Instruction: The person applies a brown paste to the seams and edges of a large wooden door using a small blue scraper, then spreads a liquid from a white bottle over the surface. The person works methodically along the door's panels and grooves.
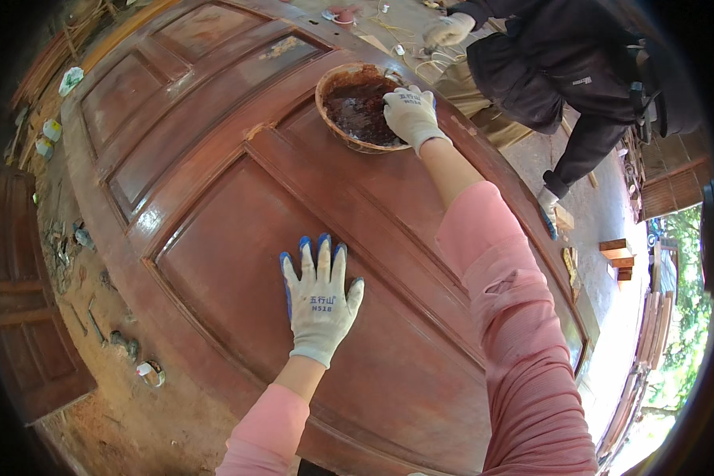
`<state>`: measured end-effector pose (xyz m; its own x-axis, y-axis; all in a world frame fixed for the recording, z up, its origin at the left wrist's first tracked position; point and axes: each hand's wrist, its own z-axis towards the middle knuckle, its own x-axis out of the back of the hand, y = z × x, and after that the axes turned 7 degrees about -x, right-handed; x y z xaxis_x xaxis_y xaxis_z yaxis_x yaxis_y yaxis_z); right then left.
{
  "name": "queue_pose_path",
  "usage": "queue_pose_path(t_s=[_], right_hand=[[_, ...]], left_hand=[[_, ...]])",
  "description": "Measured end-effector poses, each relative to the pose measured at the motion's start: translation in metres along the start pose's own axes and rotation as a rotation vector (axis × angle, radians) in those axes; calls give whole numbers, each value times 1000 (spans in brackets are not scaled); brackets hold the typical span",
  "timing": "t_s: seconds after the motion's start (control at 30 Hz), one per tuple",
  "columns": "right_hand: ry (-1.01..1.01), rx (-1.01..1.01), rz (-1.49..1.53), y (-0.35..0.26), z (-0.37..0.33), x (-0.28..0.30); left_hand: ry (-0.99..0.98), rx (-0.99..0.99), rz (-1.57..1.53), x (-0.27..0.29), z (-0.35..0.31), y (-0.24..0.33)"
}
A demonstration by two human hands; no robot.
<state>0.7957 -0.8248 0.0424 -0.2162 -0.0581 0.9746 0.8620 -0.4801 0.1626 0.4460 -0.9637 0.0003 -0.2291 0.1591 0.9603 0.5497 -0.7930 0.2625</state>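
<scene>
A large reddish-brown panelled wooden door [222, 238] lies flat in front of me. My left hand [321, 301], in a white glove with blue fingertips, rests on its near panel with the fingers spread. Farther off, a round bowl [322, 89] stands on the door, its inside coated with dark red-brown liquid [353, 111]. My right hand [411, 115], gloved the same way, reaches over the bowl's right side. Its fingers are curled and the tips point down into the bowl. What they hold, if anything, is hidden.
Across the door at the upper right, another person [563, 63] in dark clothes and gloves bends over. Wood blocks [617, 252] lie on the floor at right. A second panelled door [28, 317] is at far left, with bottles [47, 136] and scattered tools on the dirt floor.
</scene>
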Motion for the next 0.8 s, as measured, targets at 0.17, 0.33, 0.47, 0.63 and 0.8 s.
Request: queue_pose_path(t_s=[0.17,0.33,0.47,0.63,0.8], right_hand=[[-161,-12,90,1,-1,10],[-186,-190,761,47,-8,24],[-390,-286,1595,60,-44,57],[-343,-272,1736,86,-115,92],[-257,-181,2015,122,-252,124]], left_hand=[[14,0,0,-3,-3,-2],[48,-11,-40,-2,-1,3],[72,-12,-3,-2,-4,-5],[30,-21,104,-4,-1,-1],[72,-59,171,-9,0,2]])
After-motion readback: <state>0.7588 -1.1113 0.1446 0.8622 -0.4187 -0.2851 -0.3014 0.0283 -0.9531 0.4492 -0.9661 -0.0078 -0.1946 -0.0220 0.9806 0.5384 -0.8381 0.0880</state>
